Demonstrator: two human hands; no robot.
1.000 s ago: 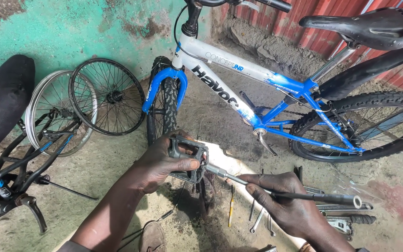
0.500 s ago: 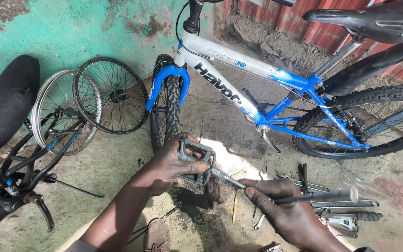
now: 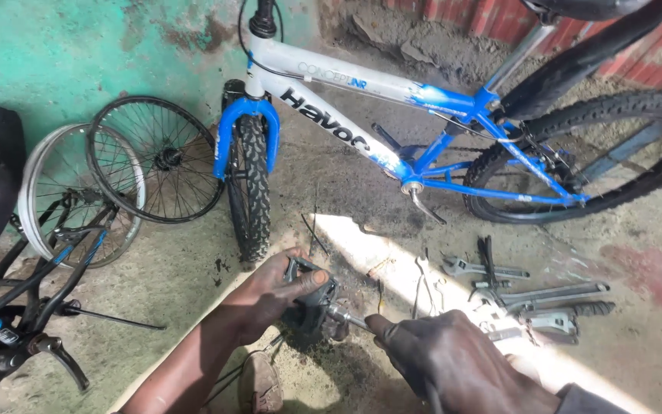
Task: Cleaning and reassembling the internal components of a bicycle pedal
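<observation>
Left hand [image 3: 273, 295] is clamped around a black bike pedal [image 3: 308, 295], thumb over the top edge, fingers wrapped under it. Pedal sits low centre in the head view, held just above the concrete floor [image 3: 193, 268], right in front of the front tyre [image 3: 248, 188] of the blue-and-white bike [image 3: 392, 153].

Right hand [image 3: 453, 360] is closed in a fist around a long metal tool [image 3: 346, 318]. Its tip meets the pedal at the axle end. I can't tell whether it's a spanner or a driver; the handle is hidden under my fingers.

Step in hand, as I read it: working the pedal axle, left hand bracing the body while the right drives the tool into the fitting. Looks mid-step, tool engaged, nothing separated yet.

Next move calls for steady counter-hold on the pedal and torque along the tool without letting the tip slip off. Grease is smeared on the pedal and the floor beneath it, so slip is the main risk. Keep the tool square to the axle.

Around: a spread of adjustable wrenches [image 3: 530, 295] lies on the floor to the right, near but apart from my right hand. Two bare spoked wheels [image 3: 116, 176] lean on the green wall [image 3: 78, 54] on the left, and a dark bike frame [image 3: 32, 299] lies at the lower left.
</observation>
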